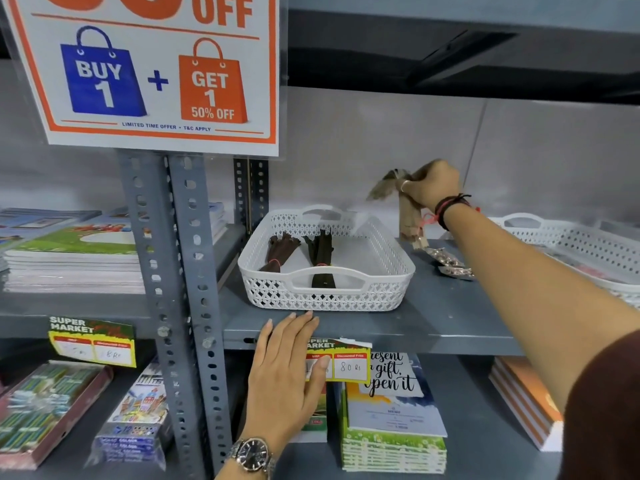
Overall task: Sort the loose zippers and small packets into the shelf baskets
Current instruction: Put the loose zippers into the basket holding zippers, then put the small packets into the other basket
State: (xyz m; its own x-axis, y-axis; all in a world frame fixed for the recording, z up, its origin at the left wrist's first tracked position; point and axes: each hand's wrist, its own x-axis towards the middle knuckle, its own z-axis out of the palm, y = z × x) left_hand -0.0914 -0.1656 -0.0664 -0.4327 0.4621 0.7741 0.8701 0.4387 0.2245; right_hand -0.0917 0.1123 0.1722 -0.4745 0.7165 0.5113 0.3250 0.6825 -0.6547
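My right hand [434, 183] is raised above the shelf, shut on a blurred bundle of beige zippers [408, 216] tied with a red band, just right of the white lattice basket [384, 292]. Inside that basket lie a dark brown zipper bundle [281, 251] and a black zipper bundle [320, 258]. Small shiny packets [450, 265] lie loose on the grey shelf [450, 320] under my right forearm. My left hand [289, 372], with a wristwatch, rests flat and open on the shelf's front edge, fingertips touching the shelf just below the basket. A second white basket [575, 244] stands at the far right.
A large "Buy 1 Get 1" sale sign [156, 74] hangs at upper left in front of the perforated steel upright [183, 271]. Notebook stacks [69, 258] fill the left shelf. Price tags [337, 362], notebooks [391, 424] and colour packs [135, 420] sit on the lower shelf.
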